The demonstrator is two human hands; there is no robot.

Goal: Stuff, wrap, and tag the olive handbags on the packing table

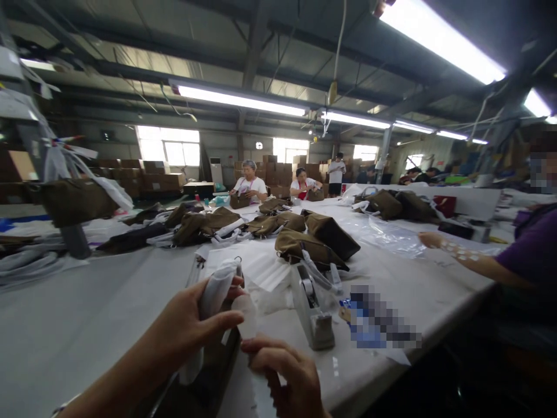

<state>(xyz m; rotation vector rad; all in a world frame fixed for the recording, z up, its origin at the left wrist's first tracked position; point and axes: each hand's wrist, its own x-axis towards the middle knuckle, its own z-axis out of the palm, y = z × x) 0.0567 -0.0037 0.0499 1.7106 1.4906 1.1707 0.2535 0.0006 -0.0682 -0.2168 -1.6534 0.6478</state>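
A broad desk under a pale, whitish cover (108, 325) is filling the view, and across its middle a loose heap of olive-brown fabric bags (289, 242) is lying, white-wrapped straps showing among them. Nearest the wearer, a single dark brown, long-sided bag (220, 363) is resting on the desk beneath both hands. Just to its right, a grey, wedge-shaped tape dispenser (314, 310) is standing near the heap. Above the bag, a white, soft-looking wrapped loop, probably its handle (216, 287), is sitting in the left hand (191, 319), whose fingers are curling around it while the thumb is reaching across towards the right. Smallest, a thin, whitish, translucent strip (248, 316) is running down beside the loop; the right hand (289, 366) is pinching it between thumb and forefinger. Whether the strip is sticking to the wrapping is not clear. The step in hand appears to be fitting or securing the white wrapping, and the next move seems to be calling for a steady left hold and a light, well-aligned right pinch.
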